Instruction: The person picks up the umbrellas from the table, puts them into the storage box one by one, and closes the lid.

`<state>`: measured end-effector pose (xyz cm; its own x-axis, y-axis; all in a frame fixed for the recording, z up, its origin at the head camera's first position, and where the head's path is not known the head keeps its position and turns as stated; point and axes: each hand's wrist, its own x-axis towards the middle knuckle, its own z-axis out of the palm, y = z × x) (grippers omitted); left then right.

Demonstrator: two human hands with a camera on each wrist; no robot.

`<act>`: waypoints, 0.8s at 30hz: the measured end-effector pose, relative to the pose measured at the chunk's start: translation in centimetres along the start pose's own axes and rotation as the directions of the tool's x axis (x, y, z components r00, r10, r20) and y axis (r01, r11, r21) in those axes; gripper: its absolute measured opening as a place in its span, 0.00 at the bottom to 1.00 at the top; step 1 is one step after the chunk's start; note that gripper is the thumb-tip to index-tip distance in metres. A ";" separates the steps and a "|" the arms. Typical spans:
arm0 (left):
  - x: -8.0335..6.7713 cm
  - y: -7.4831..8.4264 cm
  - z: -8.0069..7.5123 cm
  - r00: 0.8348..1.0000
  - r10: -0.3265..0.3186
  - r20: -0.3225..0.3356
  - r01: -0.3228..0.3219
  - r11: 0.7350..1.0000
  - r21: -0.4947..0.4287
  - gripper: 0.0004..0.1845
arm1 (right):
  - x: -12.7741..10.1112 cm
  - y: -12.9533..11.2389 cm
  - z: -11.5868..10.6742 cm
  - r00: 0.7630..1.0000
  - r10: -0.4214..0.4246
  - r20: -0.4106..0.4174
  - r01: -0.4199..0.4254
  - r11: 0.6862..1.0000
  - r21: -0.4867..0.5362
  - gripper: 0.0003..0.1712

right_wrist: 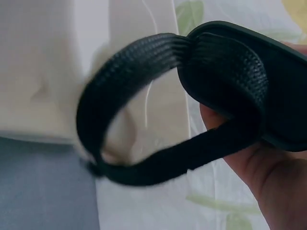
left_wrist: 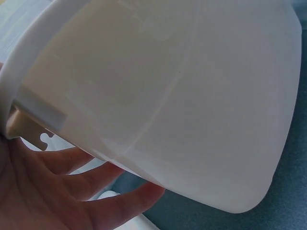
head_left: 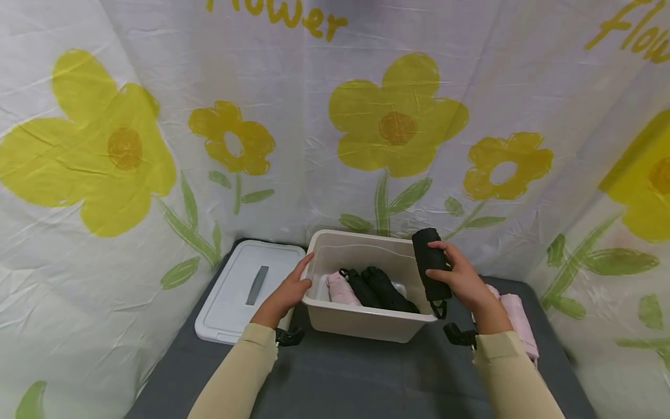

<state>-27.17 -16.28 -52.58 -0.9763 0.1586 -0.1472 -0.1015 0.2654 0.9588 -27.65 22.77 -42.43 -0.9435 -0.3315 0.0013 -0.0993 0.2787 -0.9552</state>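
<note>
With one pink and two black folded umbrellas already in the bin [head_left: 366, 326], your right hand [head_left: 463, 279] grips another black umbrella [head_left: 430, 265] over its right rim, your left hand [head_left: 288, 291] rests flat-fingered on its left wall, and pink umbrellas [head_left: 515, 317] wait near the table's right edge.

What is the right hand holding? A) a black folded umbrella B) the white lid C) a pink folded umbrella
A: the right hand grips a black folded umbrella over the rim of the cream plastic bin, its strap loop hanging below.
</note>
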 end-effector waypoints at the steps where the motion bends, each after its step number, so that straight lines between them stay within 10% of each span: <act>1: 0.0 0.0 0.0 1.000 0.003 0.001 -0.003 1.000 -0.002 0.39 | 0.3 -0.1 0.2 1.000 -0.007 0.007 0.007 1.000 -0.006 0.38; 24: 0.1 0.0 -0.2 1.000 -0.008 -0.002 0.008 1.000 0.000 0.39 | 4.7 -1.8 3.9 0.978 0.039 0.207 -0.006 0.987 -0.158 0.32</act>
<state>-27.27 -16.47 -52.52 -0.9757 0.1550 -0.1548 -0.1095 0.2669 0.9575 -30.71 17.18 -41.82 -0.8608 -0.4996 -0.0968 -0.1429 0.4198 -0.8963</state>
